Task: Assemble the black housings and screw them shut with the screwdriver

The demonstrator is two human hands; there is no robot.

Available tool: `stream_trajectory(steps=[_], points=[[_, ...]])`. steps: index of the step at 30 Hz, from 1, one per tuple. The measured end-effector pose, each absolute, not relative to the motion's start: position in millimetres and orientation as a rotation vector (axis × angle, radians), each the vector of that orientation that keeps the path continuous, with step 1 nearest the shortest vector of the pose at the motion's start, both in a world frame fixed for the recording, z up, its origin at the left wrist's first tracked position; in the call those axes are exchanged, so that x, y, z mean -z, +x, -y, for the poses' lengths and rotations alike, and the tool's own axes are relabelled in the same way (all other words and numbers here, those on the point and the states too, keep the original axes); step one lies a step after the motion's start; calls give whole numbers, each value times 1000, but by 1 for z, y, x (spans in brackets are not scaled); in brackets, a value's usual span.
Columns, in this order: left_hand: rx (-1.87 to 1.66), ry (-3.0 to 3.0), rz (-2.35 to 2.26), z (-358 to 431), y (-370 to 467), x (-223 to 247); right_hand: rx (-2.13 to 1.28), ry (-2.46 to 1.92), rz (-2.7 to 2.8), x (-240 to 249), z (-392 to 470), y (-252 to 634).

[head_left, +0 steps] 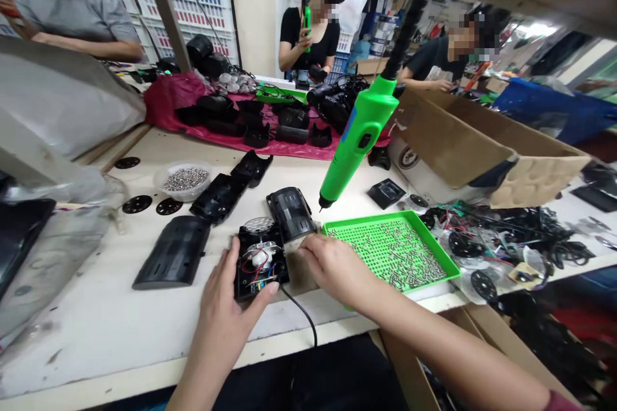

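My left hand (238,289) rests against an open black housing (263,263), thumb along its lower edge and fingers at its left side. Inside the housing are a white motor part, red and blue wires and a small circuit board; a black cable runs from it over the table edge. My right hand (332,263) is just right of the housing, fingers bent together near the lower end of a black curved cover (292,213); what its fingertips hold, if anything, is hidden. A green electric screwdriver (359,138) hangs above, its tip pointing down.
A green tray (395,250) of screws lies right of my right hand. Left are a bowl (183,181) of small metal parts and another black cover (173,252). A cardboard box (453,135) and wired parts (501,244) stand right. People work across the table.
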State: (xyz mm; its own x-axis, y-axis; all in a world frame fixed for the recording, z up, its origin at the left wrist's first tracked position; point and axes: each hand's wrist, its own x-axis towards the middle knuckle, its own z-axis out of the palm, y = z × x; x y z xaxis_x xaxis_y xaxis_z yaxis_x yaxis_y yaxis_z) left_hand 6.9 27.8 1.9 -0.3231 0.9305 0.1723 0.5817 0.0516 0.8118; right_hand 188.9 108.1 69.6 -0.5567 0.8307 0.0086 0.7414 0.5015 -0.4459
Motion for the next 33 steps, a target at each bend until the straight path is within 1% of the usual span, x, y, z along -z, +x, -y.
stream_trajectory(steps=[5,12,14,18,20,23,25,29,31,33], points=[[-1133,1569,-1891,-19,3,-2,-844,-1330,2387,-65,-103,177],[-1419,1238,-1698,-4,15,-19,-1086,-1273,2164,-59,-96,171],[-1478,1056,-1574,-4,20,-24,-1111,-1260,2122,-58,-93,171],[-1520,458,-1283,-11,27,-37,-1126,-1225,2083,-63,-88,170],[-1492,246,-1227,-14,28,-43,-1079,-1221,2102,-68,-85,170],[-1438,91,-1171,-19,28,-46,-953,-1210,2213,-77,-85,170],[-1446,18,-1141,-21,28,-45,-789,-1177,2325,-81,-90,171],[-1663,-44,-1069,-27,28,-39,-254,-1227,2430,-74,-115,170],[-1743,-54,-1020,-28,28,-36,-168,-1256,2449,-65,-130,168],[-1756,-87,-971,-28,28,-35,-165,-1268,2484,-54,-143,165]])
